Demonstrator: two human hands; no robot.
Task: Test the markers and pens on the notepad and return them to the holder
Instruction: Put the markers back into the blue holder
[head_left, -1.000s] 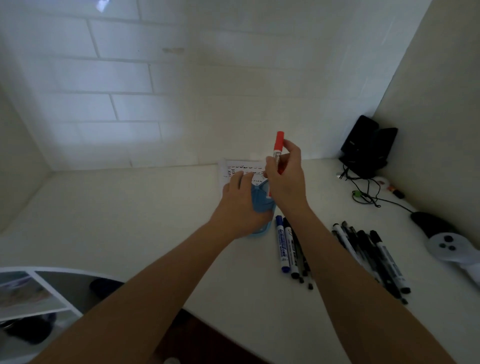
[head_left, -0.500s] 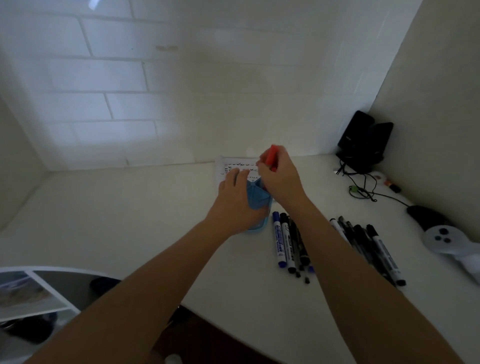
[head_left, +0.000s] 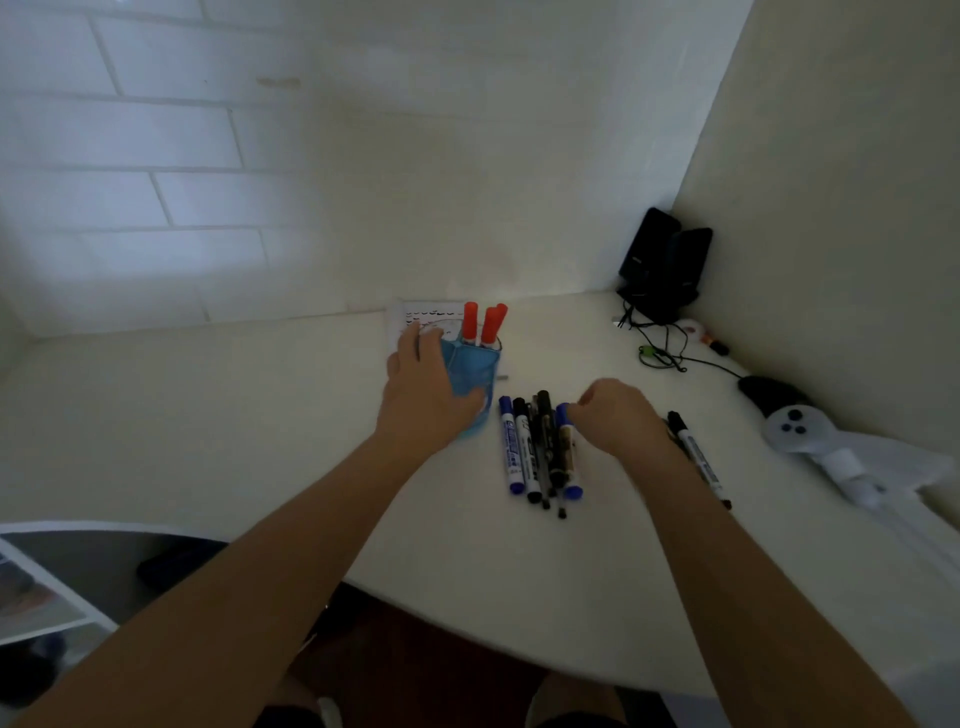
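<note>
My left hand (head_left: 423, 395) is wrapped around the left side of the blue pen holder (head_left: 475, 374), which stands on the white table. Three red-capped markers (head_left: 470, 322) stand in the holder. The notepad (head_left: 415, 314), with test scribbles on it, lies just behind the holder and is partly hidden. A pile of blue and black markers and pens (head_left: 535, 452) lies right of the holder. My right hand (head_left: 618, 415) is curled over the pile's right side, fingertips on the cap of a blue-capped marker (head_left: 569, 452) that lies flat.
Another black marker (head_left: 698, 457) lies right of my right forearm. Two black speakers (head_left: 665, 265) and cables (head_left: 660, 353) fill the back right corner. A black mouse-like object (head_left: 769, 392) and a white controller (head_left: 795, 428) rest by the right wall. The table's curved front edge (head_left: 467, 618) is near.
My right hand put the red marker into the holder, let go, and moved down and right onto the pile of markers. My left hand stayed on the holder.
</note>
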